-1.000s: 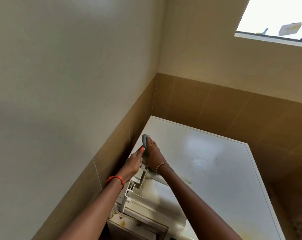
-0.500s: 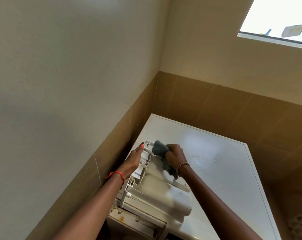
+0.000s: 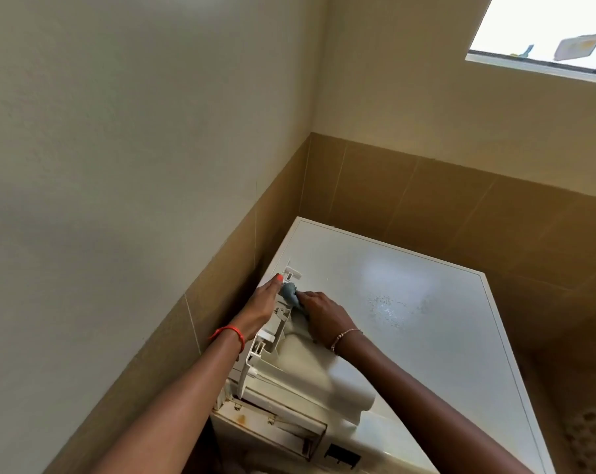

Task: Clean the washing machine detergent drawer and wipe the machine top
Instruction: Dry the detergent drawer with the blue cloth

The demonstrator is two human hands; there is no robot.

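The white detergent drawer [image 3: 289,364] lies taken out on the white washing machine top [image 3: 426,302], along its left edge. My left hand [image 3: 259,309] holds the drawer's left side wall, thumb up near its far end. My right hand [image 3: 323,316] grips a small grey-blue cloth [image 3: 289,290] and presses it into the far end of the drawer. Below the drawer, the empty drawer slot [image 3: 272,425] in the machine front shows rust-coloured stains.
A beige wall with brown tiles [image 3: 221,302] runs close along the machine's left side and behind it. A window [image 3: 546,29] is high at the right. The machine top has a wet patch [image 3: 388,306] near its middle.
My right hand has moved the cloth from the drawer's middle toward its far left corner, close to my left thumb. My left hand keeps its hold on the drawer.
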